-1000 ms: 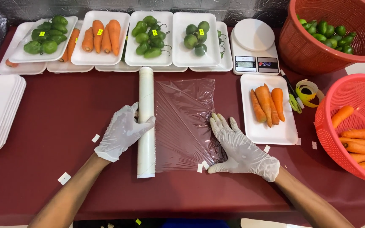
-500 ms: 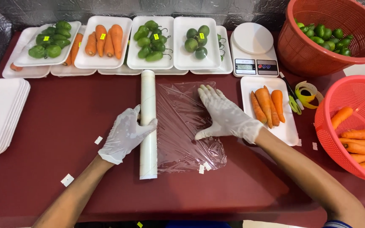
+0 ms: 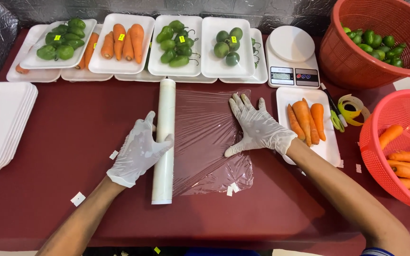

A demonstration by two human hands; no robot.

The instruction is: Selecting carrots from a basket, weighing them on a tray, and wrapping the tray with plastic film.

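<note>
Right hand (image 3: 261, 127) lies spread flat on cling film (image 3: 205, 142); left hand (image 3: 141, 150) cups the roll (image 3: 164, 142).

One head-worn camera looks steeply down and forward over the bench (image 3: 72, 118), close above the roll of plastic wrap (image 3: 163, 142), which sits mid-frame.

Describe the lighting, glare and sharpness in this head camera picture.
Head view: even overhead light and soft, short shadows under the left hand and right hand; pale sheen and wrinkle glints on the sheet of cling film; crinkled foil wall reflects dully; the centre is sharp, while the red baskets bulge slightly towards the edge from wide-angle distortion.
</note>
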